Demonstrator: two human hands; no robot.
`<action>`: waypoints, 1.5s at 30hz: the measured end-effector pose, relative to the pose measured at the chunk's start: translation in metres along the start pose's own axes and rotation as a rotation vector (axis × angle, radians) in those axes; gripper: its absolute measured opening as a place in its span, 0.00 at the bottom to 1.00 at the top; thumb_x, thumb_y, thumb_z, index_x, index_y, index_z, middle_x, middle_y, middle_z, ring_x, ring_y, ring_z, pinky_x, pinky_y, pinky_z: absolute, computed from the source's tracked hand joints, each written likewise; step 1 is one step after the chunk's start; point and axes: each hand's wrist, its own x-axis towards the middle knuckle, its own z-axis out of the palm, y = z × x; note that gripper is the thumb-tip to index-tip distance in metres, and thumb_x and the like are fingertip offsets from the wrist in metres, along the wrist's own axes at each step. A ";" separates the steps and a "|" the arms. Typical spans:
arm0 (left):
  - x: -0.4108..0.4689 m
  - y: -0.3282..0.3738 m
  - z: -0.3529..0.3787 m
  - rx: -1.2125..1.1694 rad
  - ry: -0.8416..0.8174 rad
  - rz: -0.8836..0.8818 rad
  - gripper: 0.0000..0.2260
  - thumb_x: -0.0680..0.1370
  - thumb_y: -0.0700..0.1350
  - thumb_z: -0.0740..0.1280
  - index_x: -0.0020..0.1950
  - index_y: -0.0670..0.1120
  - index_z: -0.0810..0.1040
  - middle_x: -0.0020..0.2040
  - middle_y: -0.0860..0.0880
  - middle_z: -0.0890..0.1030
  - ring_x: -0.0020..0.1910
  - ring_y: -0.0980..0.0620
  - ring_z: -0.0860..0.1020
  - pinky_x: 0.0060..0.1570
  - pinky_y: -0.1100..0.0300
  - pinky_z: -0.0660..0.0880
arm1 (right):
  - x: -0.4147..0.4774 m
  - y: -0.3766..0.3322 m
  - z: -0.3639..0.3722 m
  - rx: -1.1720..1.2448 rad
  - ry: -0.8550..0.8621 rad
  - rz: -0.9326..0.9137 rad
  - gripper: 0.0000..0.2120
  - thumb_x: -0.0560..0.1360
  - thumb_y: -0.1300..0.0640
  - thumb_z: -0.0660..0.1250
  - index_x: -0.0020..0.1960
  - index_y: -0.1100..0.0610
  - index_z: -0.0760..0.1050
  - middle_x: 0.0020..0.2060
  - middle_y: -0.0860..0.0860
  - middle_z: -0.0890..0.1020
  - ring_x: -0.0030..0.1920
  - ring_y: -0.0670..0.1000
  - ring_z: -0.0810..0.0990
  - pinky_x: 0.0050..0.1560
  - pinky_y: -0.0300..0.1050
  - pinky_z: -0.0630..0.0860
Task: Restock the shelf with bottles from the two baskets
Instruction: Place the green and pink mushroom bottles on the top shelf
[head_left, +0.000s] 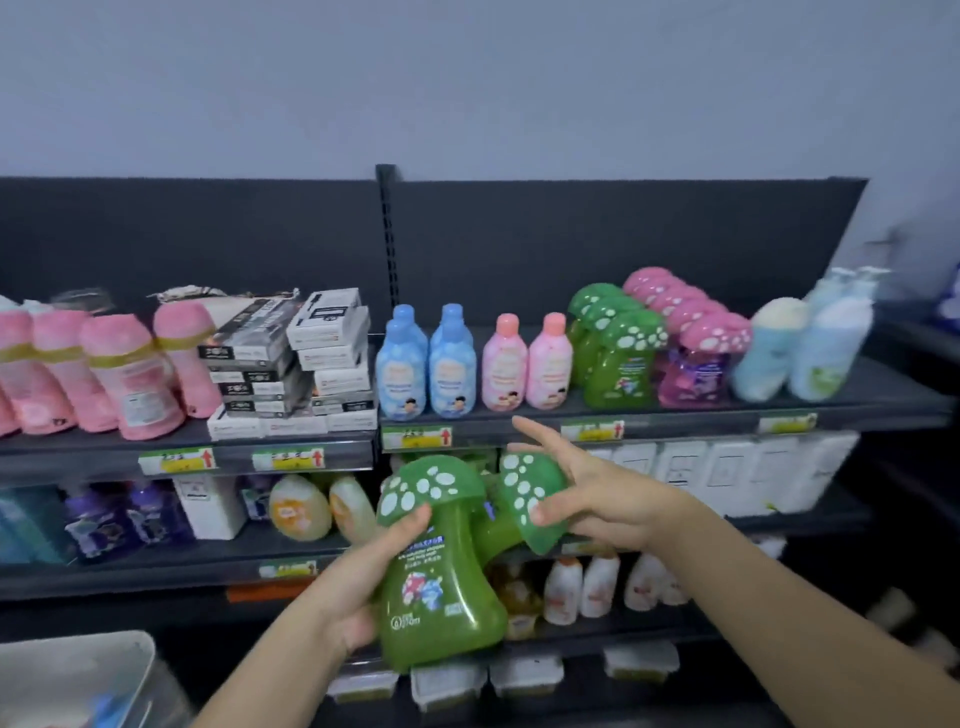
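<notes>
left grip: my left hand (345, 597) is wrapped around the body of a green mushroom bottle (441, 577), thumb up under its cap; bottle upright, slightly tilted.
right grip: my right hand (597, 493) is clasped on the spotted cap of a second green mushroom bottle (524, 504), index finger sticking out; this one lies nearly sideways, body pointing down-left behind the first bottle.
bottle position: both in the air in front of the shelving, touching or nearly so, below the top shelf edge (675, 426).
target row: green mushroom row (613, 348) stands above and just right of my right hand, already several deep; pink mushroom row (691, 338) is beside it on the far side.
done: top shelf looks mostly faced, with blue bottles (426, 364) and small pink bottles (527, 364) above my hands.
left: I judge these two still need placing at the front of the green row.
baskets: a grey bin corner (78, 675) shows below and left of my left hand; contents too blurred to count, second basket not visible, so remaining stock is unknown.
progress call: mid-task, I'd guess.
</notes>
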 end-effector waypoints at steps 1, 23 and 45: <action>0.006 -0.002 0.018 0.018 -0.003 0.031 0.35 0.44 0.49 0.85 0.48 0.39 0.84 0.50 0.34 0.82 0.43 0.39 0.83 0.38 0.47 0.81 | -0.009 -0.001 -0.013 0.035 0.060 0.038 0.40 0.70 0.72 0.70 0.72 0.43 0.60 0.67 0.51 0.70 0.58 0.55 0.80 0.55 0.52 0.79; 0.098 0.168 0.221 0.177 0.205 0.702 0.23 0.67 0.63 0.67 0.48 0.45 0.78 0.35 0.49 0.85 0.35 0.51 0.84 0.28 0.58 0.78 | -0.073 -0.177 -0.176 -0.075 0.804 -0.576 0.20 0.69 0.64 0.73 0.58 0.57 0.71 0.47 0.53 0.82 0.40 0.50 0.83 0.35 0.46 0.80; 0.287 0.341 0.156 0.779 0.208 0.650 0.13 0.68 0.48 0.76 0.49 0.45 0.82 0.44 0.46 0.85 0.43 0.47 0.84 0.47 0.50 0.81 | 0.161 -0.244 -0.290 -1.005 0.523 -0.208 0.23 0.70 0.65 0.71 0.63 0.52 0.71 0.56 0.51 0.77 0.56 0.52 0.78 0.58 0.51 0.76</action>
